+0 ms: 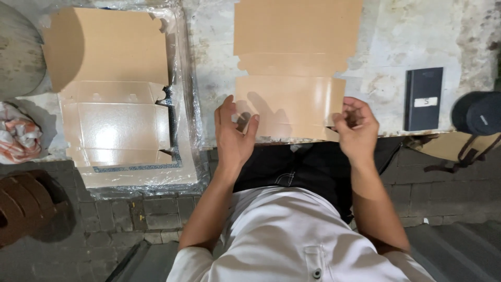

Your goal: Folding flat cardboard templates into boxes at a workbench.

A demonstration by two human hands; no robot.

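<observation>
Stained grey tabletop (396, 36) carries a flat brown cardboard box blank (295, 68), its long axis running away from the person, near edge at the tabletop's front. It lies unfolded; apparently every fold remains to be made. A plastic-wrapped stack of blanks (117, 99) sits to the left, a dark notebook (424, 99) to the right. The left hand (233, 133) hovers open at the near corner; the right hand (357, 128) curls, pinching the blank's near right edge.

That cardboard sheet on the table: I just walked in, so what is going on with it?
A person has both hands at the near edge of a flat cardboard box blank lying on a worn table. The left hand is open beside the edge; the right hand curls at its corner. A plastic-wrapped stack of blanks lies alongside.
</observation>
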